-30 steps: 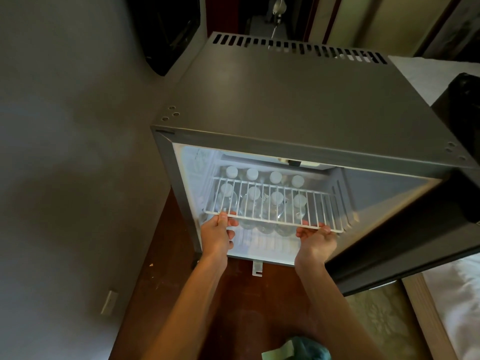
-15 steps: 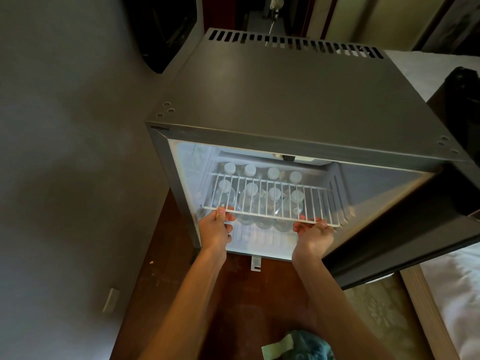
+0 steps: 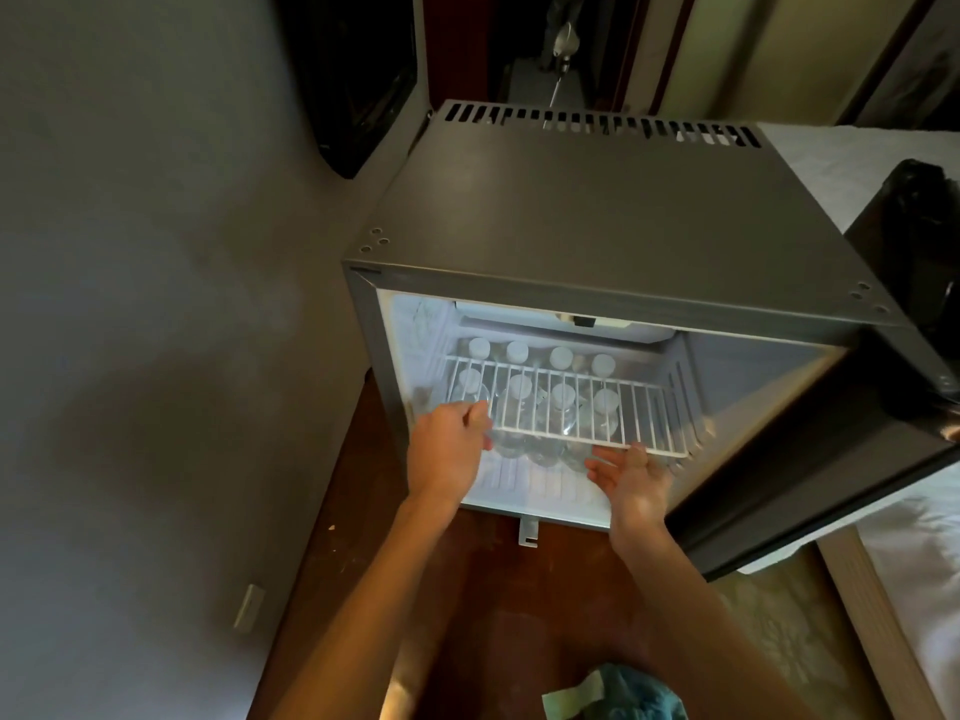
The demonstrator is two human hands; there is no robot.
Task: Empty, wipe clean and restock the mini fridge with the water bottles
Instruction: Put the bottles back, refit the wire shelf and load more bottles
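Note:
The grey mini fridge [image 3: 597,226] stands open on a wooden floor, its inside lit. Several clear water bottles [image 3: 561,357] with white caps stand in two rows under a white wire shelf [image 3: 582,407], which sits in the side rails. My left hand [image 3: 448,452] grips the shelf's front left corner, thumb on top. My right hand [image 3: 631,478] lies palm up with relaxed fingers, fingertips touching the shelf's front rail from below.
The fridge door [image 3: 831,459] hangs open to the right. A teal cloth [image 3: 623,693] lies on the floor near me. A grey wall with a socket [image 3: 248,608] is to the left. A white bed [image 3: 924,563] and a black bag [image 3: 924,226] are to the right.
My right hand has let go of the shelf's front rail and opened palm up beneath it. My left hand stays at the left corner. The shelf has slid slightly deeper in.

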